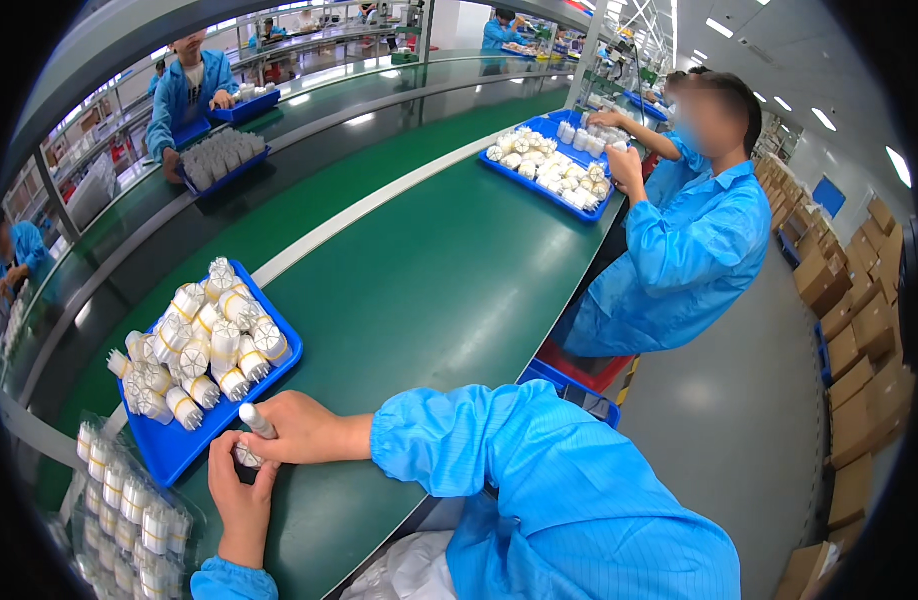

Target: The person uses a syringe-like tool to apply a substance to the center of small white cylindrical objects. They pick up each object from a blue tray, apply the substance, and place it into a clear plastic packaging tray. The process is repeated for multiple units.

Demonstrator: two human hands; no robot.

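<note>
My left hand is closed around a white cylindrical piece whose round end faces up; the fingers hide most of it. From above, my right hand meets it, gripping a slim white round-tipped stick that leans out between thumb and fingers. The two hands touch, just off the near corner of a blue tray. Heaped in that tray are several white cylindrical bundles with yellow bands and spoked ends.
Clear plastic packs of white cylinders lie left of my hands. Along the green bench, a co-worker in a blue smock handles pieces at another filled blue tray. Across the line, another person holds a tray. Cardboard boxes line the right.
</note>
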